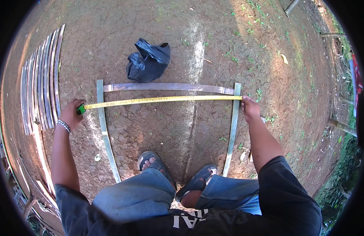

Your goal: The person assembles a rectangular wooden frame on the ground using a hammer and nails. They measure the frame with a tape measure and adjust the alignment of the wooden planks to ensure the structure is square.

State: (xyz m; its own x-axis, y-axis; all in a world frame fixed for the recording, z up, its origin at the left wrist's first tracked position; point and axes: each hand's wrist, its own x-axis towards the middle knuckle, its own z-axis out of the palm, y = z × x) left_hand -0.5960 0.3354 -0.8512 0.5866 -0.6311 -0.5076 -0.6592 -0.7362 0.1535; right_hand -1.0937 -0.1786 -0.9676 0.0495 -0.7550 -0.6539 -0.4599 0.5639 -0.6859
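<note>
My left hand (pixel 74 114) is closed round the green case of a tape measure (pixel 162 100). Its yellow blade runs straight across to my right hand (pixel 250 108), which pinches the free end. Beneath the blade lie two greenish flat strips, the left strip (pixel 102 114) and the right strip (pixel 233 126), both running toward my feet. The blade crosses each near its far end. Just beyond the blade, a brownish crosswise strip (pixel 166 87) spans between the two.
A black plastic bag (pixel 148 61) sits crumpled on the bare soil beyond the crosswise strip. Several long flat strips (pixel 42 78) lie side by side at the far left. My sandalled feet (pixel 154 163) stand between the two greenish strips. Poles (pixel 343 128) and grass edge the right side.
</note>
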